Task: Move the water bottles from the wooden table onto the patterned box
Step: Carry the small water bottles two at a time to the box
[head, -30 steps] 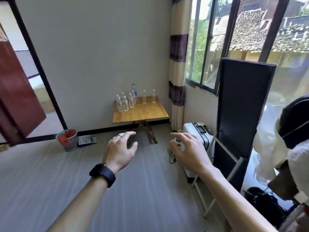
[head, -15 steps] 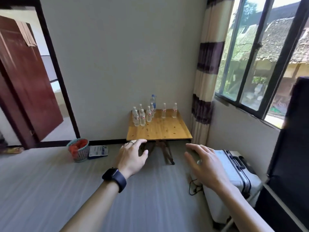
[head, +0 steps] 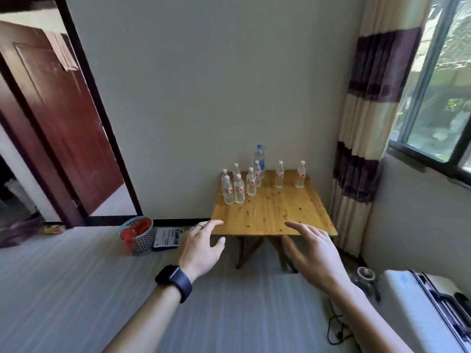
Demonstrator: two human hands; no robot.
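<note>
Reaching: left hand (head: 201,247) and right hand (head: 314,253), both spread, holding nothing.
Bottles (head: 239,186): upright on wooden table (head: 270,215), 6 crowded.
Risk: I topple neighbours grabbing 1.
Box: unseen.

Both forearms extended forward, bare. Left hand (head: 201,247) palm down, fingers loosely spread and slightly curled, thumb out to right, empty; dark watch on wrist, ring on one finger. Right hand (head: 314,253) palm turned inward-left, fingers relaxed, apart, empty.
</note>
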